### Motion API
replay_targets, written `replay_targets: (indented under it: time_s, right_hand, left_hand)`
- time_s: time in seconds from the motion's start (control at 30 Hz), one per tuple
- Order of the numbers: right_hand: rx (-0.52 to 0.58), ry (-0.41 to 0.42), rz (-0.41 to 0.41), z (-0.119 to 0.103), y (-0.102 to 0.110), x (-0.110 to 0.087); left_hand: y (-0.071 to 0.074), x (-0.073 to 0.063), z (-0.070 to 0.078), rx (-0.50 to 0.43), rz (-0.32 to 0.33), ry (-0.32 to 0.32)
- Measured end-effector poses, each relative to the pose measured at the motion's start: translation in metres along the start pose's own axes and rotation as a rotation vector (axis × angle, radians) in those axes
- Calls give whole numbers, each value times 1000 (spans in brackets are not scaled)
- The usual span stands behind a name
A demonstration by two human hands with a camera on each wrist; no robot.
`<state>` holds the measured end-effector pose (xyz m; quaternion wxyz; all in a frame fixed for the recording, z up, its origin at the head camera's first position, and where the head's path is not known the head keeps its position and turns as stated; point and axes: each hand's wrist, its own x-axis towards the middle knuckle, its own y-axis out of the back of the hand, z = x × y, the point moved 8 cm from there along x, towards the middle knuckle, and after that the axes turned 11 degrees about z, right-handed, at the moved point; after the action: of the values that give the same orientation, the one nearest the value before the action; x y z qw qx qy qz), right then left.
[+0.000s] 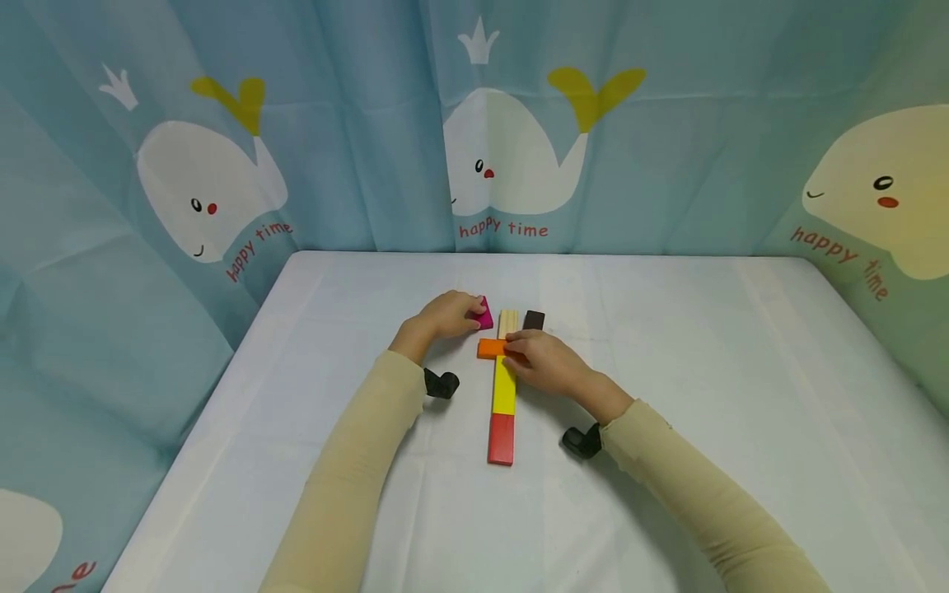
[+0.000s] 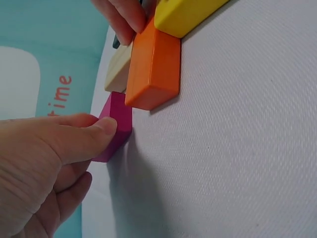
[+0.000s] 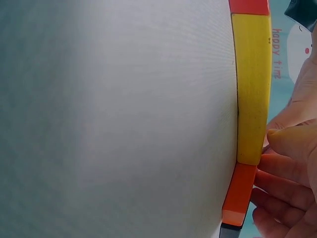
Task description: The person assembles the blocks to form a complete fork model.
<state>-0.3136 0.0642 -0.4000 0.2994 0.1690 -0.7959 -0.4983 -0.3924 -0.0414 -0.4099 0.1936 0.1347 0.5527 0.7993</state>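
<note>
My left hand (image 1: 451, 315) pinches a magenta block (image 2: 118, 114) between thumb and fingers, beside the far end of a row of wooden blocks. An orange block (image 1: 489, 349) lies crosswise in that row. At its right part rest the fingertips of my right hand (image 1: 550, 362), with the thumb by the yellow block (image 1: 504, 387). Beyond the orange block lies a pale bare-wood block (image 1: 508, 321). A red block (image 1: 501, 439) forms the near end, against the yellow one. Just past the right fingers sits a dark brown block (image 1: 534, 320), partly hidden by them.
A white cloth (image 1: 667, 494) covers the table. Blue curtains with whale prints (image 1: 519, 152) hang along its back and sides. Black wrist-camera mounts (image 1: 442, 385) stick out inward below both wrists, close over the tabletop.
</note>
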Motion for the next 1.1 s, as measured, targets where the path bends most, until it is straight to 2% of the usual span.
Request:
replay_targets:
  time_s: [0.47,0.9,1.1]
  right_hand:
    - [0,-18,-9,0,-1,-2]
    - [-3,-13,2,0,0,0]
    - [-3,-1,0,-1,1,1]
  left_hand:
    - [-2,-3,2,-30,-37,11]
    - [-1,-5,9,-33,-59,-35]
    - [-4,-6,7,-23,-81,-14]
